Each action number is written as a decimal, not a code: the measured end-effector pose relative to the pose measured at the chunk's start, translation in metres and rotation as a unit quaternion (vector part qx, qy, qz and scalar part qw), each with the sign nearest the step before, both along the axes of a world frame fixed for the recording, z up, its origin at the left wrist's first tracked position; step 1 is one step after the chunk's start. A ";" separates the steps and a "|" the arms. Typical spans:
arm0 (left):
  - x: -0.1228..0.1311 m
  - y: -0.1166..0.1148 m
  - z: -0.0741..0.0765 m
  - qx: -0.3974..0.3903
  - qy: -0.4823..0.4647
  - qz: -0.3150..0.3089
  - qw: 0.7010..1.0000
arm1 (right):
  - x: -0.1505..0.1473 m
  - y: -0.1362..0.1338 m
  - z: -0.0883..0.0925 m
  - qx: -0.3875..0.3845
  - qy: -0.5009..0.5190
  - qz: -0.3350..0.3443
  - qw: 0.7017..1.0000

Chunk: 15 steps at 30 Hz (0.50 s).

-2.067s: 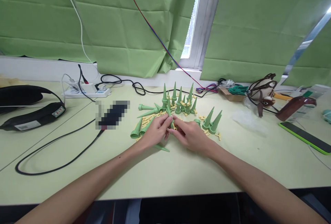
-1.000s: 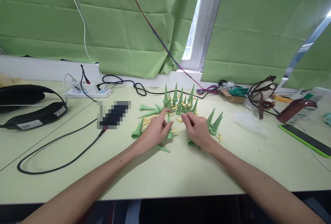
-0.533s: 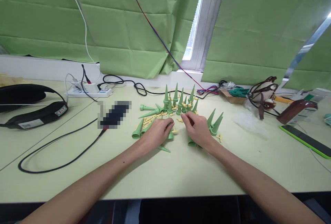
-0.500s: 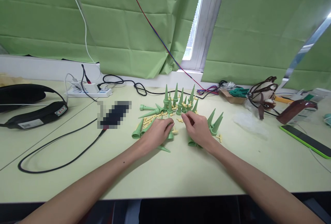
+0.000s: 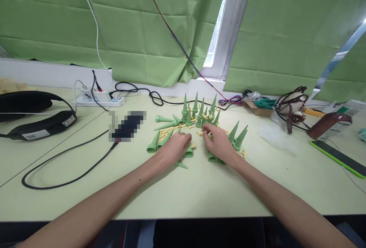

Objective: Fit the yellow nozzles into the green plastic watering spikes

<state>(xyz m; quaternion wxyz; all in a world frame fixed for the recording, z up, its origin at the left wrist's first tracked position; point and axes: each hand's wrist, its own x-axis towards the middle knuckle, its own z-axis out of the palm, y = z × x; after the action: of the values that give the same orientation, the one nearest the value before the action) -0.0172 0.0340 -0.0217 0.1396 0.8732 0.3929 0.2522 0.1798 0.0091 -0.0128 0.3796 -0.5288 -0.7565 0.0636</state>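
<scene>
My left hand [image 5: 177, 148] is closed, its fingers pressed together over the near side of a cluster of green plastic spikes. What it holds, if anything, is hidden behind the fingers. Just right of it show the round base of a green spike [image 5: 188, 152] and a yellow T-shaped piece [image 5: 194, 146]. My right hand [image 5: 219, 142] hovers low with thumb and forefinger apart, beside small yellow pieces [image 5: 199, 133]. Further green spikes [image 5: 201, 113] stand upright behind both hands. Others lie on their sides, such as the spike [image 5: 153, 144] left of my left hand.
On the table's left lie a blurred dark device [image 5: 127, 126] with a black cable, a power strip [image 5: 114, 102] and a black strap-like device [image 5: 42, 126]. To the right are a plastic bag [image 5: 276, 137], a cardboard box [image 5: 257, 107], a brown bottle [image 5: 328, 125] and a green-edged phone [image 5: 340, 157].
My right hand's thumb and forefinger have spread from a pinch. My left hand stays in nearly the same place, its fingers curled further down. The view has shifted slightly.
</scene>
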 end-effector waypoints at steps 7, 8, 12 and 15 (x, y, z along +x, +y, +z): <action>0.001 -0.002 0.002 0.041 0.016 0.000 0.999 | 0.002 0.002 -0.004 -0.035 -0.048 -0.005 0.998; 0.002 -0.003 0.004 0.054 0.015 0.000 0.998 | 0.002 0.002 -0.004 -0.040 -0.055 -0.003 0.998; 0.006 -0.009 0.011 0.094 -0.005 0.001 0.996 | 0.001 0.001 -0.003 -0.056 -0.090 0.006 0.994; 0.008 -0.013 0.016 0.109 -0.031 0.003 0.994 | 0.001 0.000 -0.002 -0.067 -0.104 0.010 0.992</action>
<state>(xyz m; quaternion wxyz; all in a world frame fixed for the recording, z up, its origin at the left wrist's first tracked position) -0.0097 0.0211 -0.0055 0.0553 0.8739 0.3610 0.3207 0.1807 0.0091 -0.0147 0.2621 -0.5492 -0.7910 0.0632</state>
